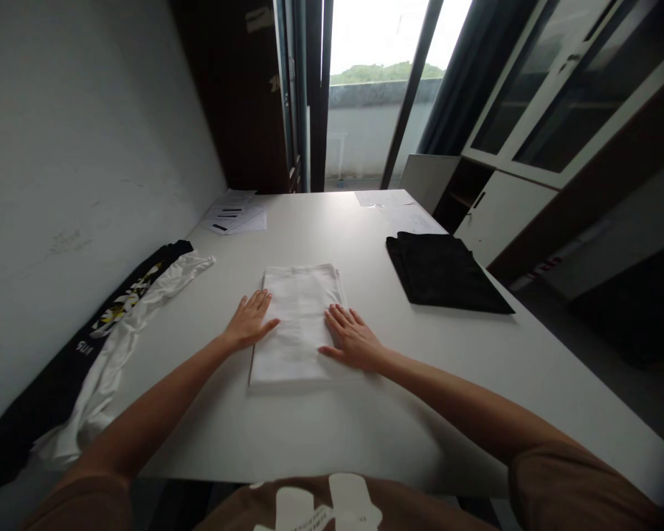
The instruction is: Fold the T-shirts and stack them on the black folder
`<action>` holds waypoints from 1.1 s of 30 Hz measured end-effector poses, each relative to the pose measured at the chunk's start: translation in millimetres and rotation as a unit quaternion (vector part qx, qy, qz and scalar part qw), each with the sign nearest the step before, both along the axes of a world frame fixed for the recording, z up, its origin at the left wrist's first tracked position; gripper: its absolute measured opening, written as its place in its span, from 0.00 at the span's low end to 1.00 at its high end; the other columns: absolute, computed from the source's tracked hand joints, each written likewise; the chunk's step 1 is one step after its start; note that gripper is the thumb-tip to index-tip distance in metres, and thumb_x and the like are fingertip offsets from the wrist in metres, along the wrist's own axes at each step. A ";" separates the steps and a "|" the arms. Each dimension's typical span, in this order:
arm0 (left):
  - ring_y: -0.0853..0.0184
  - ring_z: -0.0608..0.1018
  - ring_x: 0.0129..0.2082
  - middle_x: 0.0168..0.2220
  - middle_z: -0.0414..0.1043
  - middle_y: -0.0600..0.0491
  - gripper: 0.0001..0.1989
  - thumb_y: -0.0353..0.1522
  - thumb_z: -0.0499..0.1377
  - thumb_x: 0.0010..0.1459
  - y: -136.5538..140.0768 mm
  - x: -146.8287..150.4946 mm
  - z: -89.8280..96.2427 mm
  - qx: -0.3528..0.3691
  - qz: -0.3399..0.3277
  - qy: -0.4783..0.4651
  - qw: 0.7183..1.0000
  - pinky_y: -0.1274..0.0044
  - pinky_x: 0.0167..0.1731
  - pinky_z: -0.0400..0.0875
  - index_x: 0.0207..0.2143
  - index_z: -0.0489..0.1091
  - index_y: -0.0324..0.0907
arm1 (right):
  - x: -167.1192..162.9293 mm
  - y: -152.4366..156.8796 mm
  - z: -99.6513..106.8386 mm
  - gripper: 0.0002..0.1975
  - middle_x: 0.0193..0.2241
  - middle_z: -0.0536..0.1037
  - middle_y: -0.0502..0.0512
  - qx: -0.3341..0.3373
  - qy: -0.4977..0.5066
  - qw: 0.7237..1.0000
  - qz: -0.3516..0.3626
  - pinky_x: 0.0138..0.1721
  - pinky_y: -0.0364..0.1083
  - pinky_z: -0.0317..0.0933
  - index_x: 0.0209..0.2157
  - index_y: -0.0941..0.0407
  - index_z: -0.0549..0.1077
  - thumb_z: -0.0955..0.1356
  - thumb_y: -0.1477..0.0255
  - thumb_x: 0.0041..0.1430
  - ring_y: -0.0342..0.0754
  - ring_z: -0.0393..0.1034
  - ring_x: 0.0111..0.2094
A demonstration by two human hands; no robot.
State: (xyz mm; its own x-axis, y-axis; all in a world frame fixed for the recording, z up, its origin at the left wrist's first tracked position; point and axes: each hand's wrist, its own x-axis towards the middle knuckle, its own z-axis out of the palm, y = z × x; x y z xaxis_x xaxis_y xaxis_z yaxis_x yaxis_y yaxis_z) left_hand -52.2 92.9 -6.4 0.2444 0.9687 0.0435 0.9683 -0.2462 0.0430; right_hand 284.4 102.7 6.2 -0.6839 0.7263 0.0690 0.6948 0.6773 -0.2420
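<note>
A folded white cloth point(302, 324), roughly rectangular, lies flat on the white table point(321, 435) in front of me. My left hand point(250, 321) rests along its left edge, palm down, fingers stretched out and the thumb reaching onto the fabric. Over the right edge lies my right hand point(354, 338), also flat, with its fingers spread on the cloth. Neither hand grips anything. What kind of garment or cloth it is does not show.
A folded black cloth point(448, 273) lies at the right. Along the left wall are a black printed garment point(127, 302) and a crumpled white garment point(138, 321). Papers point(237, 214) lie at the far left, more sheets point(409, 217) at the far right. Cabinets point(509, 210) stand beyond the right edge.
</note>
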 end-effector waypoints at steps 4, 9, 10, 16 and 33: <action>0.57 0.44 0.75 0.76 0.39 0.46 0.41 0.55 0.40 0.70 34.3 19.8 -1.3 -0.004 -0.031 -0.012 0.999 0.60 0.72 0.41 0.75 0.45 0.41 | -26.2 30.4 -0.5 0.48 0.74 0.45 0.62 0.009 0.002 1.000 0.019 0.73 0.57 0.34 0.74 0.60 0.51 0.55 0.40 0.66 0.57 0.35 0.75; 0.51 0.49 0.74 0.75 0.44 0.39 0.39 0.53 0.41 0.70 64.9 -10.4 -1.1 -0.033 0.116 0.009 0.993 0.55 0.69 0.45 0.73 0.49 0.38 | -24.5 74.3 -11.8 0.44 0.74 0.45 0.64 0.003 -0.019 0.996 -0.083 0.72 0.59 0.35 0.73 0.60 0.51 0.56 0.43 0.69 0.57 0.37 0.74; 0.51 0.48 0.74 0.74 0.43 0.39 0.39 0.53 0.42 0.70 68.1 -13.3 -0.5 -0.025 0.126 0.013 0.992 0.54 0.69 0.45 0.73 0.50 0.37 | -23.8 82.4 -12.7 0.44 0.73 0.46 0.65 0.005 -0.022 0.994 -0.109 0.72 0.59 0.35 0.73 0.61 0.51 0.56 0.44 0.69 0.58 0.37 0.74; 0.58 0.44 0.75 0.76 0.39 0.46 0.39 0.51 0.45 0.69 94.5 29.3 -1.9 0.027 0.034 -0.001 0.999 0.61 0.72 0.39 0.74 0.46 0.41 | -59.5 118.2 -10.9 0.39 0.74 0.46 0.61 0.016 0.000 0.999 -0.052 0.72 0.57 0.34 0.73 0.58 0.51 0.54 0.48 0.72 0.55 0.35 0.75; 0.52 0.49 0.74 0.75 0.43 0.39 0.36 0.46 0.42 0.71 119.5 14.3 -7.5 -0.011 0.115 -0.009 0.993 0.55 0.70 0.44 0.74 0.47 0.35 | -48.6 176.2 -14.7 0.31 0.74 0.48 0.57 -0.014 -0.017 0.994 -0.105 0.71 0.59 0.37 0.73 0.54 0.53 0.53 0.57 0.75 0.55 0.37 0.74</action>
State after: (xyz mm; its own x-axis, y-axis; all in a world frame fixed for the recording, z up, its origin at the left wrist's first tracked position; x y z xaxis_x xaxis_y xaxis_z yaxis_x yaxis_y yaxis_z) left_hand -37.9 212.4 -13.9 0.0165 0.9996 0.0246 0.9978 -0.0181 0.0631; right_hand 235.9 278.8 -8.5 -0.5188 0.8545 0.0266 0.8279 0.5099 -0.2335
